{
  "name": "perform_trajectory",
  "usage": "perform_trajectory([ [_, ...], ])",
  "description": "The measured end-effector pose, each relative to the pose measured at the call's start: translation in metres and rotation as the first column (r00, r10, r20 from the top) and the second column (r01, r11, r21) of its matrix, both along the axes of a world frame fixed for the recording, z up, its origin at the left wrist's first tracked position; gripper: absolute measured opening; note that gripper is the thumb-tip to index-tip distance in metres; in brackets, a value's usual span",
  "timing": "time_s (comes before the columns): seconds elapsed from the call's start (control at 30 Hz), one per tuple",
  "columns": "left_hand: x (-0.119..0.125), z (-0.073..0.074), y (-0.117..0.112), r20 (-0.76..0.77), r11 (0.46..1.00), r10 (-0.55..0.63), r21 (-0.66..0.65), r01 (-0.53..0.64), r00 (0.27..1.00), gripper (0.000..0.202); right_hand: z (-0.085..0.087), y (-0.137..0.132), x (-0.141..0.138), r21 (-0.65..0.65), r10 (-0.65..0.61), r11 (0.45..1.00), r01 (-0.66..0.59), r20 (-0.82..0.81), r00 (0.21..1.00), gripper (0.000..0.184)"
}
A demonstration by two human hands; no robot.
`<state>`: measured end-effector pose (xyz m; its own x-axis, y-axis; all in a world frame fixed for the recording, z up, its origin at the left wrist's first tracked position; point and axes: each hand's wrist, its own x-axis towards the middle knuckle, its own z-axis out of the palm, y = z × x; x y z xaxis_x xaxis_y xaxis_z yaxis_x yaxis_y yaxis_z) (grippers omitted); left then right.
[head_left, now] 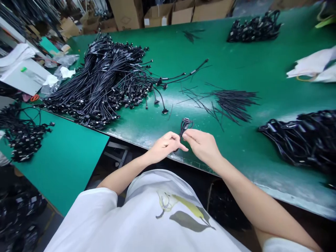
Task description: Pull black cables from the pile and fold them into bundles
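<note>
A coiled black cable stands up between my two hands at the front edge of the green table, its connector end on top. My left hand is closed around the lower part of the coil, with the thumb stretched to the right. From the right, my right hand pinches at the side of the coil; what lies between its fingertips is too small to make out. Behind the hands, thin black ties lie in a loose pile, with several scattered to its left.
A large heap of straight black cables covers the table's left part. Coiled cable bundles lie at the right and back right. A lower green table adjoins at left, holding more cables. Cardboard boxes stand behind.
</note>
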<state>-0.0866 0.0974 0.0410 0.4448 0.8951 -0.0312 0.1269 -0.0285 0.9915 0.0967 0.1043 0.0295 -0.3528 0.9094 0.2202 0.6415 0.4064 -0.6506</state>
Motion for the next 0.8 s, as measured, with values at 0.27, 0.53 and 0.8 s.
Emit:
perform_trajectory([
  [0.27,0.023,-0.028,-0.007,0.202,0.978,0.174,-0.149,-0.146,0.964,0.049,0.002,-0.01,-0.014,-0.169,-0.165,0.98,0.102,-0.415,0.895,0.028],
  [0.53,0.032,-0.025,-0.007,0.374,0.922,0.261,-0.371,-0.114,0.89,0.046,-0.021,-0.016,0.0,-0.691,-0.34,0.594,-0.411,-0.679,0.65,0.054],
  [0.8,0.056,-0.037,-0.015,0.179,0.961,0.079,-0.274,-0.027,0.981,0.037,-0.012,-0.009,0.009,-0.257,-0.408,0.913,0.316,-0.587,0.7,0.046],
])
